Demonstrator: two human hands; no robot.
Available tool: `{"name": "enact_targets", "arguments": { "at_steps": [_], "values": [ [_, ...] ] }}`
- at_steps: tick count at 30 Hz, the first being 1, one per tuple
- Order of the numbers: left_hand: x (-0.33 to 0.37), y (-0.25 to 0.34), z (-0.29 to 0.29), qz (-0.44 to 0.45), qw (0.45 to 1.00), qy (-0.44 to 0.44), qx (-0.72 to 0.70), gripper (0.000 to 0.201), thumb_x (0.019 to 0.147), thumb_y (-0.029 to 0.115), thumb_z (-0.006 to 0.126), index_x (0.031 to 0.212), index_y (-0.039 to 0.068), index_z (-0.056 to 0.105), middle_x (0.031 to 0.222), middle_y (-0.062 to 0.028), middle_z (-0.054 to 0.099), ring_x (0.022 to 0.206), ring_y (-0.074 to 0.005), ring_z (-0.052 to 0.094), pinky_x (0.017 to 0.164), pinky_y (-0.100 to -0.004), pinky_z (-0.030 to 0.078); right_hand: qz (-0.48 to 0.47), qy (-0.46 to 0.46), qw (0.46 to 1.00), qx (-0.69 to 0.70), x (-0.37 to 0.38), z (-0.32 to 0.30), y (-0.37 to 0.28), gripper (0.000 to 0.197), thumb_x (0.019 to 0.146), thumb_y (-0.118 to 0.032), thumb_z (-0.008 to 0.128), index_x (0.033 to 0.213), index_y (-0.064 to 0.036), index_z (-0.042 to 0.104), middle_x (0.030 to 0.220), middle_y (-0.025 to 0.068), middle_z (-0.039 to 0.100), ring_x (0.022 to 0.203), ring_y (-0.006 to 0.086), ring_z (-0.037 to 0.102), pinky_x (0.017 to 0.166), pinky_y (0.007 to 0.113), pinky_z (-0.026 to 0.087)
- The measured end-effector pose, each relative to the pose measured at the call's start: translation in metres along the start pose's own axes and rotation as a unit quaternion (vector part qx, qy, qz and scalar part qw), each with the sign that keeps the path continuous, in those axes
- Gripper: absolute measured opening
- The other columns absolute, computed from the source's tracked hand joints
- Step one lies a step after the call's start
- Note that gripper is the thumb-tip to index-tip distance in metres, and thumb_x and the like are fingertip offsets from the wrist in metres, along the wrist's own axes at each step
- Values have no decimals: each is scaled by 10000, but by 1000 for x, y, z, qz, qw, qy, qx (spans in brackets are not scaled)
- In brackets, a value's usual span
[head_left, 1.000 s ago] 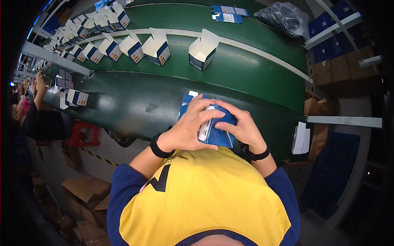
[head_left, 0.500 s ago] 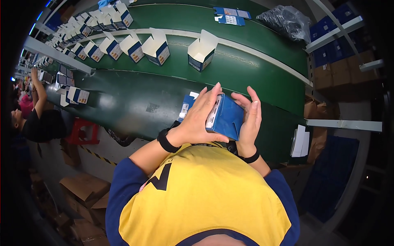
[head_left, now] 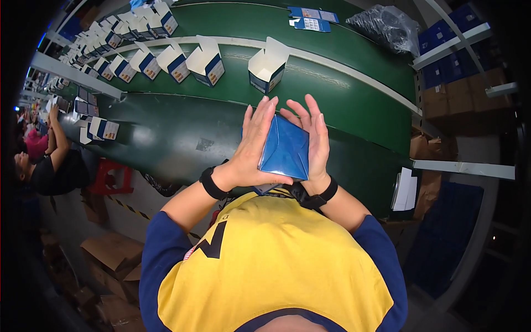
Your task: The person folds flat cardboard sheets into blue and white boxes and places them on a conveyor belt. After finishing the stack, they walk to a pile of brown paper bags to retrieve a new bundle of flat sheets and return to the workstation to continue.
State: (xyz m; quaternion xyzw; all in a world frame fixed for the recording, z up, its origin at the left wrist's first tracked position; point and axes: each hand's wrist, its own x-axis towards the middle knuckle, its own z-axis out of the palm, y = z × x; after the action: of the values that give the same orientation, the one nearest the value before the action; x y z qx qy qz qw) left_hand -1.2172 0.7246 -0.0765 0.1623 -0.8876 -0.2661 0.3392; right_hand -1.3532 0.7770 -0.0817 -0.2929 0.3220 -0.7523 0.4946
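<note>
Both hands [head_left: 282,149] flattened (fingers straight) around blue box [head_left: 285,148].

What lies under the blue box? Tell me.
Under the blue box held between the left hand and right hand is the green belt. The patch straight beneath stays hidden.

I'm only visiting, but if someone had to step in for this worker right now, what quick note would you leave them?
Left hand: flat against the left side of the blue box, fingers straight and pointing up.
Right hand: pressed against the box's right side, fingers also straight.
The box is held between both palms above the near green conveyor belt, just in front of the chest.
Done: a row of open white-and-blue cartons stands on the far belt, flaps up.
Left: the blue box in hand has not been set down or put into anything; the nearest open carton sits just beyond the fingertips.
</note>
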Motion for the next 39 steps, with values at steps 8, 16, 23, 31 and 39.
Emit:
{"name": "enact_targets", "arguments": {
  "at_steps": [8,16,23,31,39],
  "values": [
    [1,-13,4,2,999,10,-34,1240,525,541,786,1398,8,85,1416,-250,187,1339,-379,164,1059,-540,104,30,6,999,-14,-8,5,5,594,929,-453,334,1369,-60,259,1244,147,447,1123,254,453,981,384,364],
    [14,-16,-4,161,983,-24,81,858,670,202,728,1374,121,245,1413,-139,277,1324,-332,243,1067,-533,141,-4,-50,999,-13,31,-49,8,571,935,-424,343,1357,-46,272,1269,154,446,1148,265,469,975,383,392],
    [-2,-54,-6,182,929,-124,297,803,647,39,706,1334,150,307,1374,-86,356,1292,-311,311,1042,-520,243,365,-191,911,-14,55,-122,-9,621,814,-189,625,1335,-70,307,1198,126,515,979,273,595,787,362,543],
    [-88,-122,89,-441,888,7,131,781,674,206,719,1325,49,317,1101,-218,508,1017,-363,493,888,-384,411,-51,-47,908,-414,178,-203,97,947,663,-12,678,1386,-48,67,1290,167,423,1147,285,481,873,341,465],
    [-107,-116,109,-578,813,66,20,743,660,292,728,1264,20,390,1019,-221,558,962,-364,540,835,-390,439,18,115,857,-501,127,-223,135,789,693,0,634,1361,-22,214,1241,173,444,1115,242,476,917,321,414]
  ]
}}
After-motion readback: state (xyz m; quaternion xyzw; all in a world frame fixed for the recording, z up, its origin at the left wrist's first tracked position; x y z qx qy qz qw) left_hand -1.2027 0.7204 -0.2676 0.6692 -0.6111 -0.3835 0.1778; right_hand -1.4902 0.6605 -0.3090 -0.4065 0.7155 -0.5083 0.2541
